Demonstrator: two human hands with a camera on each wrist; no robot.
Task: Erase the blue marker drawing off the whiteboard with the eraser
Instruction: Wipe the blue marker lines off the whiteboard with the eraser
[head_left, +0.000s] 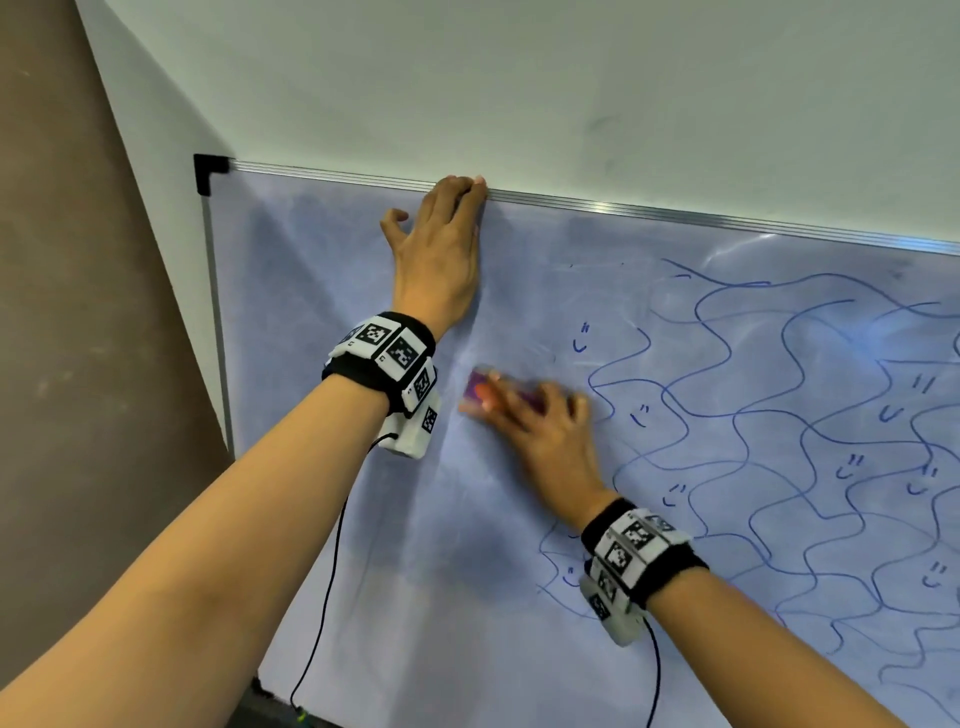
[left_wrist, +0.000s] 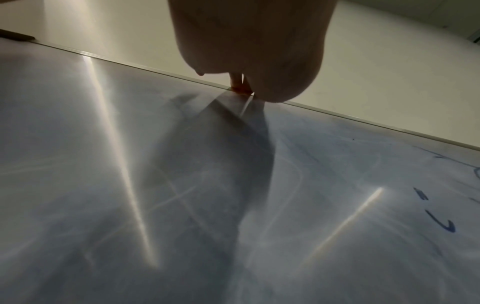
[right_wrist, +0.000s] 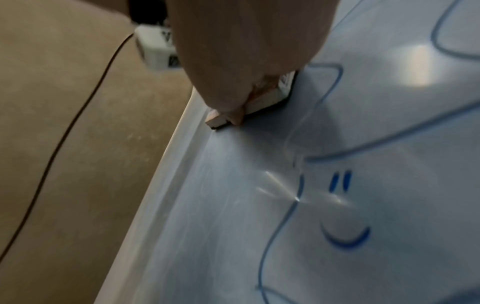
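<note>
The whiteboard (head_left: 363, 545) leans on a pale wall; its left part is wiped to a bluish haze. Blue wavy lines and small smiley marks (head_left: 779, 415) fill the right part, and show in the right wrist view as blue marks (right_wrist: 340, 183) and in the left wrist view as blue marks (left_wrist: 441, 222). My right hand (head_left: 545, 431) grips the eraser (head_left: 480, 387), purple-topped and blurred, pressed flat on the board at the drawing's left edge. In the right wrist view the eraser (right_wrist: 262, 102) lies under my fingers (right_wrist: 233, 115). My left hand (head_left: 441, 244) lies on the board, fingers hooked over the top frame (head_left: 623, 208).
A black corner cap (head_left: 208, 169) closes the frame's upper left. Brown surface (head_left: 78, 364) lies left of the board, pale wall (head_left: 519, 78) above it. Black cables (head_left: 327, 597) hang from both wrist units along my forearms.
</note>
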